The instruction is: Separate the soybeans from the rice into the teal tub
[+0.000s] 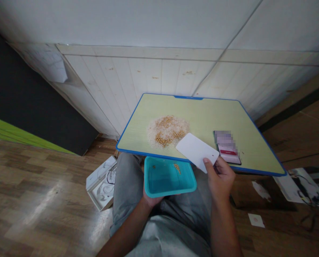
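Note:
My left hand [152, 200] holds a teal plastic container [170, 192] from below, over my lap and just under the table's front edge. A few yellow beans [177, 168] lie inside it. Between the thumb and fingers of my right hand [220, 175] is a white card [197, 150], tilted over the front edge of the table. The card's far corner reaches the right side of a pile of white rice-like grains [152, 132] mixed with round yellow beans [162, 140]. Most of my left fingers are hidden under the container.
The small yellow-green table [202, 114] has a blue rim and stands against the wall. A phone [229, 148] lies on its right side. An open white box [102, 184] with cables sits on the floor at left. Papers and cables [306, 189] lie at right.

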The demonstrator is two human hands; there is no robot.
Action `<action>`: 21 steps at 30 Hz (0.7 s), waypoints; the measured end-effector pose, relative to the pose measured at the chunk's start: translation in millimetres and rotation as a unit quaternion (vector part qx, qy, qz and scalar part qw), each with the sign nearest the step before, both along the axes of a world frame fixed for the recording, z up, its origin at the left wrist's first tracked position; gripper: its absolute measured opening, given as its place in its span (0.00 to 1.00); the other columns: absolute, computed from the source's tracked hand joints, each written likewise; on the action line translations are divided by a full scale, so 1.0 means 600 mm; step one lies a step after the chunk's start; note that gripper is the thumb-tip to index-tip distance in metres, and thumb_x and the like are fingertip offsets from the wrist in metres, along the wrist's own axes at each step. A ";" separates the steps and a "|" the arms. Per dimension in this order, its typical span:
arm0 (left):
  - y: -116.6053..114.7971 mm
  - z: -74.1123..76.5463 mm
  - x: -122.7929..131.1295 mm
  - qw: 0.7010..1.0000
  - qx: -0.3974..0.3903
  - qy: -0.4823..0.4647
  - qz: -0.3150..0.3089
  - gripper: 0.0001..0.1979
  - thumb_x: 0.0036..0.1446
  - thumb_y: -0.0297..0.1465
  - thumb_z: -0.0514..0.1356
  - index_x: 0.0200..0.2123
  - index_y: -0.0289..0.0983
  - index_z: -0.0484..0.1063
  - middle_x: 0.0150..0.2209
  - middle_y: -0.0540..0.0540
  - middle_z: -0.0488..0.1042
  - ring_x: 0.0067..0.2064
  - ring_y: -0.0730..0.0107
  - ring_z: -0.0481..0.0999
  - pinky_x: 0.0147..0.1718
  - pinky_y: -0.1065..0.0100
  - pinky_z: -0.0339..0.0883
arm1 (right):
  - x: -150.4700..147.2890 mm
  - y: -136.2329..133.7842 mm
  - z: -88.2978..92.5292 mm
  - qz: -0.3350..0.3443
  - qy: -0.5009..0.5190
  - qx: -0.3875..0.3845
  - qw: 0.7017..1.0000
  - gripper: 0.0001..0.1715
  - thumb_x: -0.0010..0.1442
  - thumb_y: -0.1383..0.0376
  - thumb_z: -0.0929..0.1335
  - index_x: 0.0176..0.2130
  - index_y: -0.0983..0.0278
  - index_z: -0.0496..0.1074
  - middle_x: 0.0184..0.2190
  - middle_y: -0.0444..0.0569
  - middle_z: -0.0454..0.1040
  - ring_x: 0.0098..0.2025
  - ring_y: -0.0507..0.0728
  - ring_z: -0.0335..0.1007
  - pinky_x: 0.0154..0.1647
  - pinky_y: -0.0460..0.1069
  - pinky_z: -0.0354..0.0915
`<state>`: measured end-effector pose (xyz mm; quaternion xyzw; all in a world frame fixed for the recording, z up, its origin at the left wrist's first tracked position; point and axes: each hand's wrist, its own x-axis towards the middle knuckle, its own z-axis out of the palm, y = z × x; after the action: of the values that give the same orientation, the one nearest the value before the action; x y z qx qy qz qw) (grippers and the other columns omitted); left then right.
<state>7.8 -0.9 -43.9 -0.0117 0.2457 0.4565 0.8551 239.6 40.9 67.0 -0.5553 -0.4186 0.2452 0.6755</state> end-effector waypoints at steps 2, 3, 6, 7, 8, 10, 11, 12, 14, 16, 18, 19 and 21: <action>-0.002 -0.004 0.000 1.000 0.001 -0.006 0.006 0.41 0.73 0.63 0.42 0.65 0.46 0.81 0.74 0.42 0.76 0.77 0.30 0.68 0.76 0.19 0.48 | 0.000 -0.001 0.001 -0.001 -0.001 -0.003 1.000 0.21 0.57 0.50 0.82 0.40 0.63 0.88 0.36 0.51 0.89 0.36 0.61 0.84 0.37 0.53 0.80; -0.002 -0.004 0.000 1.000 0.005 -0.007 0.008 0.41 0.73 0.63 0.41 0.65 0.46 0.81 0.74 0.41 0.76 0.77 0.30 0.69 0.75 0.17 0.48 | -0.001 -0.001 0.000 -0.003 0.001 -0.003 1.000 0.21 0.57 0.50 0.82 0.40 0.63 0.88 0.35 0.51 0.89 0.36 0.61 0.84 0.36 0.52 0.79; -0.002 0.004 0.001 1.000 0.014 -0.011 0.006 0.43 0.72 0.64 0.39 0.65 0.47 0.82 0.73 0.42 0.77 0.76 0.29 0.70 0.74 0.16 0.48 | -0.001 0.001 -0.002 -0.014 0.010 -0.003 1.000 0.21 0.57 0.50 0.82 0.41 0.64 0.88 0.35 0.51 0.89 0.35 0.60 0.83 0.36 0.52 0.79; -0.002 0.008 0.002 1.000 0.015 -0.011 0.006 0.44 0.72 0.65 0.38 0.64 0.47 0.82 0.73 0.43 0.77 0.76 0.29 0.69 0.74 0.16 0.49 | -0.001 0.002 -0.003 -0.016 0.013 -0.002 1.000 0.21 0.57 0.50 0.82 0.41 0.64 0.88 0.35 0.51 0.89 0.35 0.60 0.83 0.36 0.52 0.79; -0.001 0.013 0.002 1.000 0.014 -0.009 0.005 0.45 0.72 0.65 0.37 0.63 0.48 0.83 0.73 0.43 0.78 0.76 0.29 0.69 0.74 0.16 0.50 | 0.000 0.003 -0.004 -0.016 0.013 -0.001 1.000 0.22 0.57 0.49 0.82 0.41 0.64 0.88 0.36 0.51 0.89 0.36 0.60 0.84 0.37 0.53 0.79; 0.001 0.020 0.003 1.000 0.010 -0.003 0.004 0.47 0.71 0.66 0.35 0.62 0.47 0.83 0.72 0.43 0.78 0.77 0.27 0.69 0.73 0.15 0.49 | 0.000 0.004 -0.005 -0.009 0.008 -0.002 1.000 0.23 0.57 0.48 0.83 0.41 0.64 0.89 0.36 0.51 0.89 0.37 0.61 0.84 0.38 0.53 0.80; 0.002 0.023 0.003 1.000 0.006 0.001 0.003 0.47 0.71 0.66 0.35 0.62 0.47 0.83 0.72 0.43 0.78 0.77 0.26 0.69 0.73 0.14 0.49 | 0.001 0.004 -0.006 -0.004 0.004 -0.003 1.000 0.22 0.57 0.48 0.83 0.41 0.64 0.89 0.36 0.51 0.89 0.37 0.61 0.84 0.38 0.53 0.80; 0.002 0.025 0.003 1.000 0.003 0.004 0.003 0.47 0.71 0.66 0.36 0.62 0.47 0.83 0.71 0.43 0.79 0.76 0.25 0.69 0.72 0.13 0.49 | 0.001 0.004 -0.005 0.000 -0.001 -0.004 1.000 0.22 0.57 0.48 0.83 0.40 0.63 0.89 0.35 0.51 0.89 0.36 0.61 0.84 0.37 0.52 0.79; 0.003 0.029 0.004 1.000 -0.001 0.009 0.005 0.45 0.73 0.64 0.37 0.62 0.47 0.84 0.70 0.43 0.80 0.77 0.26 0.69 0.72 0.14 0.50 | 0.001 0.003 -0.004 0.005 -0.007 -0.006 1.000 0.21 0.57 0.48 0.82 0.40 0.63 0.89 0.34 0.51 0.88 0.35 0.61 0.84 0.35 0.52 0.79; 0.004 0.032 0.004 1.000 -0.004 0.011 0.008 0.44 0.73 0.64 0.37 0.61 0.47 0.84 0.70 0.43 0.80 0.77 0.28 0.68 0.74 0.18 0.52 | 0.000 0.001 -0.002 0.008 -0.007 -0.005 1.000 0.21 0.57 0.49 0.82 0.39 0.63 0.89 0.34 0.51 0.89 0.35 0.60 0.84 0.34 0.51 0.78; 0.004 0.035 0.004 1.000 -0.009 0.017 0.015 0.43 0.74 0.63 0.38 0.61 0.46 0.84 0.70 0.44 0.80 0.79 0.32 0.67 0.76 0.23 0.53 | -0.001 0.000 0.000 0.012 -0.004 -0.006 1.000 0.20 0.57 0.50 0.82 0.39 0.63 0.89 0.34 0.51 0.89 0.35 0.60 0.84 0.34 0.51 0.79; 0.004 0.036 0.004 1.000 -0.011 0.021 0.017 0.43 0.74 0.62 0.38 0.60 0.46 0.84 0.70 0.45 0.80 0.80 0.34 0.65 0.77 0.25 0.53 | -0.002 -0.001 0.002 0.015 -0.003 -0.006 1.000 0.20 0.57 0.50 0.82 0.39 0.63 0.89 0.35 0.51 0.89 0.35 0.60 0.84 0.34 0.51 0.79; 0.004 0.037 0.004 1.000 -0.009 0.025 0.016 0.43 0.74 0.62 0.38 0.60 0.46 0.85 0.71 0.45 0.79 0.81 0.34 0.63 0.77 0.24 0.51 | -0.003 -0.001 0.004 0.021 -0.001 -0.006 1.000 0.19 0.57 0.50 0.82 0.39 0.62 0.89 0.35 0.50 0.89 0.35 0.60 0.84 0.34 0.51 0.79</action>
<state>9.9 1.4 -21.8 -0.0122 0.2708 0.4676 0.8414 237.5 40.5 69.5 -0.5508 -0.4290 0.2616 0.6664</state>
